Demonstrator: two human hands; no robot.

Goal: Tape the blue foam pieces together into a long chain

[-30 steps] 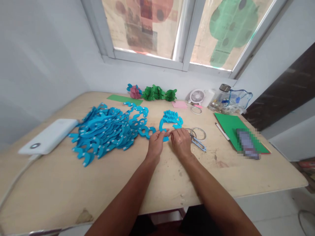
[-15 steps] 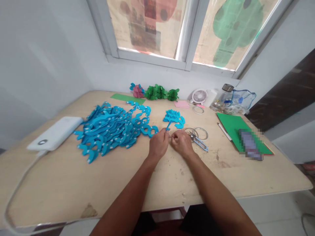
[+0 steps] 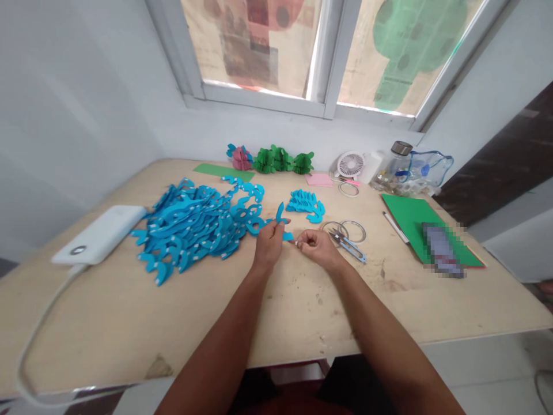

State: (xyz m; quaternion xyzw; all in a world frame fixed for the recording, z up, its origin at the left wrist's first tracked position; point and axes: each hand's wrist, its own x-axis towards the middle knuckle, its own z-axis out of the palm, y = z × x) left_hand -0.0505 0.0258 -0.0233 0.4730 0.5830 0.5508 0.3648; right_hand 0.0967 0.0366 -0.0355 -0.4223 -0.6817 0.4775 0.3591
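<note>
My left hand (image 3: 268, 245) is closed on a curved blue paper piece (image 3: 280, 211), which sticks up above the fingers and also shows to their right. Close beside it, my right hand (image 3: 318, 246) is pinched at the right end of that piece; a tiny whitish bit shows at its fingertips, too small to name. Left of my hands lies a large pile of blue paper cut-outs (image 3: 194, 222) with small white squares on them. Just beyond my hands sits a smaller row of blue cut-outs (image 3: 305, 203). Blue-handled snips (image 3: 351, 246) lie right of my right hand.
Metal rings (image 3: 355, 231) lie by the snips. At left is a white power bank (image 3: 99, 233) with a cable. Green paper figures (image 3: 280, 159), a small fan (image 3: 351, 165) and a bottle (image 3: 395, 164) line the back. Green sheets (image 3: 408, 216) and a pen (image 3: 395, 227) are at right.
My hands have drawn slightly apart, the left one shifting left. The blue piece in my left hand now stands upright, with more of it showing between my hands.
</note>
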